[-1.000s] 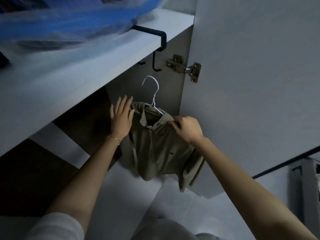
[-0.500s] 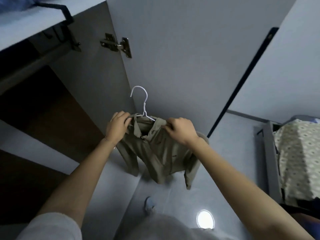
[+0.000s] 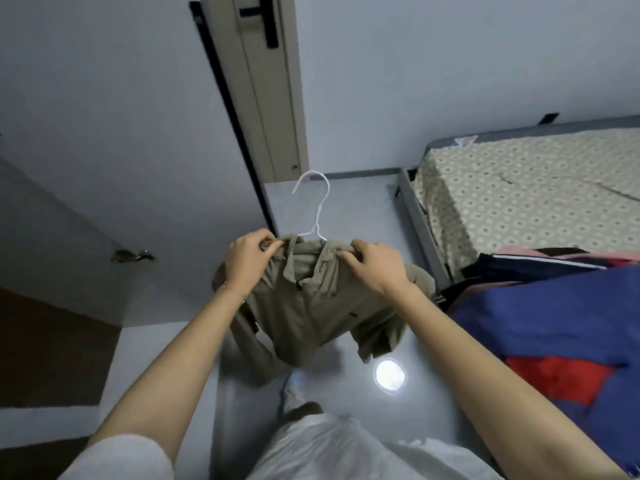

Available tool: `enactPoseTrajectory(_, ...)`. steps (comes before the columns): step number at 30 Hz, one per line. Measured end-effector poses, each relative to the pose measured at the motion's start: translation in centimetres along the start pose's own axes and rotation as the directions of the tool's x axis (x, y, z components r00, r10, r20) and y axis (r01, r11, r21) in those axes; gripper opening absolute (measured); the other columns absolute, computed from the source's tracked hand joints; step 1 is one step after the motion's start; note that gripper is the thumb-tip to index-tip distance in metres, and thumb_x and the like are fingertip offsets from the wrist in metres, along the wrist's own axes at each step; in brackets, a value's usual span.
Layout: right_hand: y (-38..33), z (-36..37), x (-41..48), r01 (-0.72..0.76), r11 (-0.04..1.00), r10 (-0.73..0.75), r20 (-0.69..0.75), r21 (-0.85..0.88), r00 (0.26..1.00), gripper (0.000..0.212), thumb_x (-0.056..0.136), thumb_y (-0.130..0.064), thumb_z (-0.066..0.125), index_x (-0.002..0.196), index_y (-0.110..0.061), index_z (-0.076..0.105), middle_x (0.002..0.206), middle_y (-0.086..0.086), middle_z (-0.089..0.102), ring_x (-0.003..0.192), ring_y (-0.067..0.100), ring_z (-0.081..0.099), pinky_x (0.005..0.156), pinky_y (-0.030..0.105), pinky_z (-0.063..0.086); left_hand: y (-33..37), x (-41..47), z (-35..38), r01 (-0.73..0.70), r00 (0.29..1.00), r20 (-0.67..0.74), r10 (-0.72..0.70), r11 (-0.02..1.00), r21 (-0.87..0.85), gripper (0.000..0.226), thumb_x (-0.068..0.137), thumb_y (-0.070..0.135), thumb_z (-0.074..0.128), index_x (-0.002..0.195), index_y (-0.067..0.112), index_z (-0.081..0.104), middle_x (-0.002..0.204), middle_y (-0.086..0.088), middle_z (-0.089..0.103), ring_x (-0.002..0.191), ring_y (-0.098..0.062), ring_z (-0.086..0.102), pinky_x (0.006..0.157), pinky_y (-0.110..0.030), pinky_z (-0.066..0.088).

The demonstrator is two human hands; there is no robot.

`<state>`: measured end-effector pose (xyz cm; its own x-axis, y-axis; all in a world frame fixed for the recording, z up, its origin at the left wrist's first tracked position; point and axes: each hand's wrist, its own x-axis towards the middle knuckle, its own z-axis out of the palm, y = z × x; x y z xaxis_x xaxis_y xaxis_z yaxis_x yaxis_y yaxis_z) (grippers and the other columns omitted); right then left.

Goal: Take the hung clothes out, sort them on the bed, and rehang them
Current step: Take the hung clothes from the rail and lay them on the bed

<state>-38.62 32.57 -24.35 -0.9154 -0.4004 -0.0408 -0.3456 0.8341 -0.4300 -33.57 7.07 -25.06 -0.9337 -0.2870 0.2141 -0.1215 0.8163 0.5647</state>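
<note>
— Where do we have the shirt?

— We hold the olive shirt [image 3: 311, 313] up in front of us, above the pale floor [image 3: 349, 206]. The white wardrobe door [image 3: 104, 150] is on our left and the bed [image 3: 519, 188] on our right. The shirt sits on a white wire hanger [image 3: 313, 206], whose hook stands up above the collar.

— And our hands?

— Our left hand [image 3: 247, 263] grips the shirt's left shoulder, with the fingers curled over and bunching the cloth beside the collar. Our right hand [image 3: 375, 268] grips the other shoulder in the same way, fingers folded tight over the fabric. We cannot tell whether they also clasp the wire under the cloth.

— How does the shirt hang?

— The body and sleeves droop below our hands, crumpled, with the collar open towards us. One sleeve hangs near the bed's grey frame.

— What do we see on the bed?

— A dotted mattress cover, bare on the far side. Nearer to us lies a blue and red garment [image 3: 554, 341], with dark and pink clothes [image 3: 540, 259] just beyond it.

— Anything else?

— A round bright reflection [image 3: 390, 374] lies on the floor below the shirt's hem, and our foot [image 3: 294, 386] is just beside it. There is a metal hinge [image 3: 133, 256] on the wardrobe door. A beige door [image 3: 273, 98] with a dark handle stands behind.
</note>
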Motion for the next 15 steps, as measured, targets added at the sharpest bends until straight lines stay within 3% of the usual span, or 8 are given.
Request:
enactPoseTrajectory(7,11.7,-5.0,-5.7,-0.354,0.933,0.336,-0.189,-0.066,0.923,0.052,0.1,-0.057,0.034,0.076,-0.016,0.054,0.068,0.0,0.056,0.071,0.025,0.058,0.055,0.036,0.032,14.0,4.4,10.2,-0.167,0.961,0.208,0.184,0.981,-0.097,0.024,0.087,0.04,0.073,0.08,0.018,0.07,0.08,-0.006,0.072,0.081,-0.031,0.065,0.064,-0.038,0.049)
enactPoseTrajectory(9,14.3,-6.5,-7.3,-0.451,0.891,0.429,-0.232,-0.051,0.873,0.05,0.1,-0.058,0.034,0.078,-0.019,0.055,0.068,-0.002,0.053,0.068,0.023,0.055,0.055,0.035,0.031,17.6,5.4,12.9,-0.229,0.93,0.257,0.261,0.962,-0.148,0.025,0.087,0.041,0.072,0.079,0.018,0.069,0.08,-0.005,0.072,0.081,-0.031,0.065,0.065,-0.041,0.051)
enactPoseTrajectory(12,17.7,-8.5,-9.8,-0.578,0.816,0.555,-0.28,0.0,0.783,0.049,0.099,-0.061,0.034,0.067,-0.023,0.043,0.062,-0.005,0.047,0.064,0.024,0.052,0.051,0.033,0.028,22.8,6.2,16.7,-0.297,0.875,0.32,0.363,0.925,-0.237,0.025,0.087,0.04,0.072,0.075,0.02,0.065,0.077,-0.003,0.071,0.078,-0.028,0.065,0.063,-0.042,0.051)
enactPoseTrajectory(15,20.7,-10.2,-12.2,-0.697,0.717,0.661,-0.341,0.023,0.669,0.053,0.098,-0.062,0.035,0.074,-0.018,0.052,0.066,-0.002,0.053,0.069,0.026,0.055,0.052,0.033,0.026,27.8,6.7,20.3,-0.38,0.794,0.363,0.487,0.864,-0.329,0.025,0.088,0.039,0.072,0.075,0.02,0.064,0.074,0.001,0.068,0.076,-0.024,0.064,0.06,-0.042,0.05)
